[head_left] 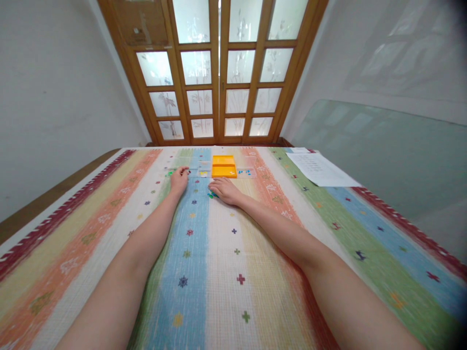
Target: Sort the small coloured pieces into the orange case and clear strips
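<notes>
My left hand reaches to a clear plastic box on the left, its fingers drawn together by a tiny dark piece. Whether that piece is between the fingertips or lies behind them is too small to make out. Small green pieces lie in the clear box to the left of this hand. My right hand rests palm down on the cloth with its fingers stretched out. Beneath its fingertips sits a little pile of green and blue pieces, partly hidden by the fingers.
An orange open box with a few pale pieces stands between clear boxes. Yellow pieces lie to its left, blue pieces to its right. Paper sheets lie at the right edge of the striped tablecloth.
</notes>
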Tool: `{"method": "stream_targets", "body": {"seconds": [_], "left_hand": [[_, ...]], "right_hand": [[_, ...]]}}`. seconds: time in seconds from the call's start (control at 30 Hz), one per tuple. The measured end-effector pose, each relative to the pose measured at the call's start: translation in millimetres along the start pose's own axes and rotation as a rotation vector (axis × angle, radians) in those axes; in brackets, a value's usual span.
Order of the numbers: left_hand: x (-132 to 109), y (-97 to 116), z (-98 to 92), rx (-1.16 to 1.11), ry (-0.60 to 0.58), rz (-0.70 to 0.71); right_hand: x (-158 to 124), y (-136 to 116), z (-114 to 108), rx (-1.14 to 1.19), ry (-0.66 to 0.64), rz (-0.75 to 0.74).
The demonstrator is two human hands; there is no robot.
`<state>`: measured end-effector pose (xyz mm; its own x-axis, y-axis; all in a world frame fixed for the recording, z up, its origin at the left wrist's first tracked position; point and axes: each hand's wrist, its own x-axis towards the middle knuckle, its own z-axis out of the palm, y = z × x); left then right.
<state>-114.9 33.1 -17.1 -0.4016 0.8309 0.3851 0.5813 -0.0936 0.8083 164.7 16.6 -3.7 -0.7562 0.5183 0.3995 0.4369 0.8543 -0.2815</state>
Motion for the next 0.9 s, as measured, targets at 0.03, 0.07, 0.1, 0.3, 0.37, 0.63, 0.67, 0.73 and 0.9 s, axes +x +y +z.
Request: {"method": "stream_targets", "body": {"seconds": [0.03, 0.07, 0.1, 0.3, 0.37, 0.63, 0.67, 0.73, 0.9], "left_hand": [[-1.4, 2.0, 0.9, 0.015, -0.015, 0.022], [-2.8, 4.0, 1.5, 0.029, -0.032, 0.039], [-4.2, 6.1, 1.7, 0.044, -0.052, 0.055], [-11.8, 14.6, 2.3, 0.138, -0.206, 0.146], [-14.1, 16.4, 3.5, 0.164, -0.267, 0.190], [-21.9, 25.2, 5.2, 0.265, -0.415, 0.337], [-22.2, 25.5, 5.1, 0.268, -0.427, 0.337], [-22.3, 25.3, 5.1, 0.269, -0.437, 0.341], [-21.7, 23.6, 6.1, 0.254, -0.441, 0.358]], "right_hand": [[0.1, 0.5, -0.1, 0.001, 0.009, 0.001], [0.2, 1.3, -0.6, 0.004, 0.023, 0.007], [0.2, 2.3, -1.4, 0.007, 0.042, 0.016], [-1.9, 20.5, -10.6, 0.045, 0.235, 0.116], [-3.1, 30.6, -13.2, 0.065, 0.311, 0.176], [-6.8, 63.3, -16.5, 0.104, 0.481, 0.337], [-7.2, 65.6, -16.2, 0.104, 0.482, 0.353], [-7.8, 69.0, -15.4, 0.105, 0.478, 0.376], [-8.4, 65.1, -15.8, 0.094, 0.442, 0.351]]}}
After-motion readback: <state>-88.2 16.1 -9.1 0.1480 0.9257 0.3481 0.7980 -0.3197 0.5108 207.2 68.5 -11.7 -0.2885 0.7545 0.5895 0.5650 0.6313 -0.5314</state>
